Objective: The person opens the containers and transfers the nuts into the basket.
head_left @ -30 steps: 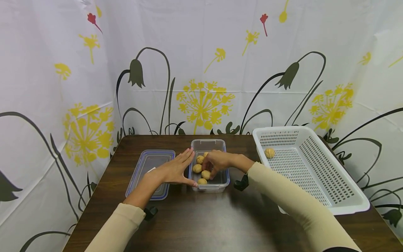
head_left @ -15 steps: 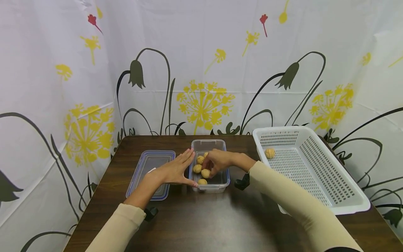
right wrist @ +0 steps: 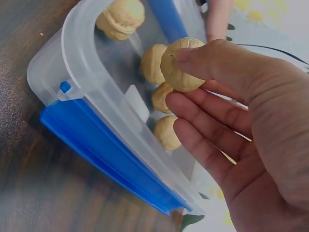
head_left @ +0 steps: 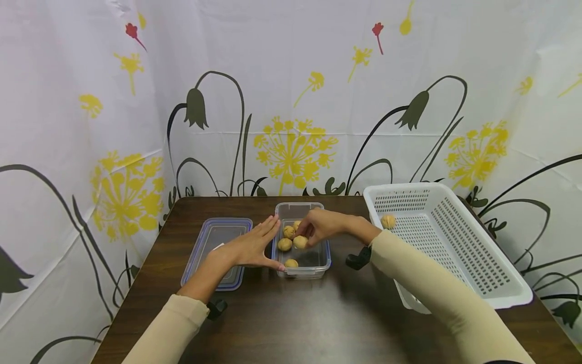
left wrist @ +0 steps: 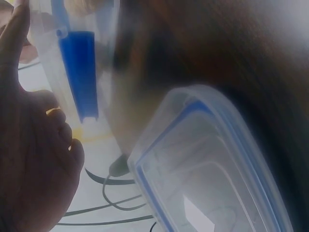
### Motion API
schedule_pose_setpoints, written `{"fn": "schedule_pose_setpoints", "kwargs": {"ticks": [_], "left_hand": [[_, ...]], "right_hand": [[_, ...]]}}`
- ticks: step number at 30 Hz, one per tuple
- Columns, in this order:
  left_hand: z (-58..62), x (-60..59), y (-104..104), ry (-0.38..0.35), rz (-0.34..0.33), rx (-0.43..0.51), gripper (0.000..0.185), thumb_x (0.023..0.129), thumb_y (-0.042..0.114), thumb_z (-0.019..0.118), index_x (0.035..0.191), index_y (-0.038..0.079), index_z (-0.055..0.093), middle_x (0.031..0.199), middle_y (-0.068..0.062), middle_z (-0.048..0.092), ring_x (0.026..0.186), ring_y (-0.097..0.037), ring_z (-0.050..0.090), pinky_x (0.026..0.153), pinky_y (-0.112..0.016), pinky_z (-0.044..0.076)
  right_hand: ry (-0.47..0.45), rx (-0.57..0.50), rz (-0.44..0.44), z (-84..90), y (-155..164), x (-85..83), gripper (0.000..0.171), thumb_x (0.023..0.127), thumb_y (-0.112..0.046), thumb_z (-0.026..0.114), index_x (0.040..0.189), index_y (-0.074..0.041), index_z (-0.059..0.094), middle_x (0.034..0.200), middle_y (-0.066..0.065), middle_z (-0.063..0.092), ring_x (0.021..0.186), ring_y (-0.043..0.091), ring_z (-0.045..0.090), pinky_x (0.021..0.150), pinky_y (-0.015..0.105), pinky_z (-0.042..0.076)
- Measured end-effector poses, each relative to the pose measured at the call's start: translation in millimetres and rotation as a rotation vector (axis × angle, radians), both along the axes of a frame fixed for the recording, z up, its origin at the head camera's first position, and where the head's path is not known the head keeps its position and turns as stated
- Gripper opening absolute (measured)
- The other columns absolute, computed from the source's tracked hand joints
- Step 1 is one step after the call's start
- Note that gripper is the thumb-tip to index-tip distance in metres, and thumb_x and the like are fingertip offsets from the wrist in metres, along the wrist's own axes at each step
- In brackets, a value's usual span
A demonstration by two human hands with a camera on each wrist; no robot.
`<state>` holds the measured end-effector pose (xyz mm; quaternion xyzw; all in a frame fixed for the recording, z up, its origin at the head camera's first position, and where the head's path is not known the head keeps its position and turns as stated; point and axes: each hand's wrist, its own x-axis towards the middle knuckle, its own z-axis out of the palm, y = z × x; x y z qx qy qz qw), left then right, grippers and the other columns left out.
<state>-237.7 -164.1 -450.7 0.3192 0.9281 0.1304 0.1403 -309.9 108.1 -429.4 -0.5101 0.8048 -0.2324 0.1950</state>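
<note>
Walnut is pinched between thumb and fingertip of the right hand, held just above the tub where other walnuts lie. Tub is steadied so it cannot slide: the left hand is laid flat, fingers straight, against its left wall.

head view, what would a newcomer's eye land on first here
Probably the right hand at the middle of the dark table, pinching a walnut just above the clear container that holds several more. The left hand lies flat against that container's left side, beside a blue-rimmed lid. At right, a white basket holds one lone nut.
</note>
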Motion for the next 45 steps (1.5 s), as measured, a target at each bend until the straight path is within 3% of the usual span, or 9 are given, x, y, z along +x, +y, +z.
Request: {"fn": "schedule_pose_setpoints", "kwargs": {"ticks": [7,14,30,38,45], "left_hand": [[1.2,-0.3,0,-0.009,0.013,-0.002,0.126,0.087,0.07,0.075,0.168,-0.001,0.008,0.177,-0.019,-0.002,0.164,-0.036,-0.001,0.131,-0.057,0.013],[-0.1,-1.5,1,-0.008,0.013,0.0,0.127,0.087,0.07,0.075,0.168,-0.001,0.009,0.177,-0.02,-0.001,0.164,-0.037,0.0,0.13,-0.059,0.014],[0.0,-3.3,0,-0.005,0.008,0.006,0.129,0.086,0.07,0.076,0.168,-0.003,0.009,0.177,-0.021,0.0,0.164,-0.037,0.0,0.131,-0.058,0.013],[-1.4,-1.9,1,-0.011,0.011,0.005,0.128,0.086,0.07,0.076,0.168,-0.002,0.008,0.177,-0.02,-0.001,0.164,-0.036,0.0,0.13,-0.059,0.013],[-2.2,-1.7,0,-0.006,0.01,0.013,0.128,0.086,0.069,0.077,0.168,-0.002,0.009,0.177,-0.021,0.0,0.164,-0.037,0.001,0.131,-0.058,0.013]], "right_hand": [[-0.024,-0.032,0.006,14.8,11,3.9,0.034,0.088,-0.007,0.083,0.12,0.002,0.077,0.111,0.011,0.079,0.095,0.013,0.076,0.086,0.026,0.062],[-0.025,-0.086,0.019,25.7,27,6.9,0.034,0.088,-0.004,0.083,0.121,0.001,0.077,0.111,0.011,0.079,0.095,0.015,0.076,0.087,0.042,0.064],[-0.115,-0.126,-0.102,51.1,69,7.8,0.038,0.086,0.005,0.078,0.124,0.005,0.075,0.113,0.013,0.077,0.099,0.018,0.076,0.09,0.04,0.064],[-0.111,-0.163,-0.161,56.1,100,5.3,0.037,0.087,0.003,0.08,0.123,0.005,0.075,0.113,0.014,0.077,0.1,0.02,0.076,0.09,0.036,0.063],[-0.093,-0.175,-0.213,59.2,131,-0.4,0.037,0.087,0.006,0.079,0.124,0.007,0.074,0.115,0.017,0.077,0.101,0.024,0.077,0.092,0.044,0.063]]}}
